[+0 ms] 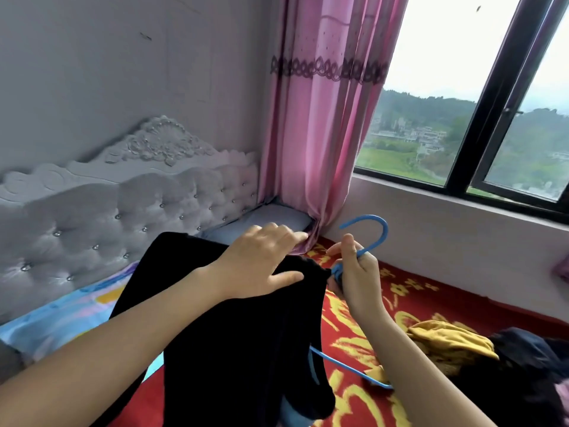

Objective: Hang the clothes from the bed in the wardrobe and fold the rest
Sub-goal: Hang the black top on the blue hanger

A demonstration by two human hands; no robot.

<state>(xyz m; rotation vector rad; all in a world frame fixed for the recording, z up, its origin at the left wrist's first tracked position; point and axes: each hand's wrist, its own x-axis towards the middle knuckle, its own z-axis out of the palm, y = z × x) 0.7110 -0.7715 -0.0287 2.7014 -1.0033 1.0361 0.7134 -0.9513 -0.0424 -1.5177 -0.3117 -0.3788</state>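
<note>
Black garment [234,334] — draped over a blue hanger [385,231] and held up above the bed [431,294], whose red-and-gold cover shows to the right. Left hand [261,266]: fingers straight, lying flat on the garment's top edge; right hand [354,274]: fingers curled tight round the hanger's neck, just below the hook. Also on the bed, near right — a crumpled yellow garment [446,343] touching a dark garment [529,365]; far left, a grey tufted headboard [123,217] beside a pink curtain [323,134].
</note>
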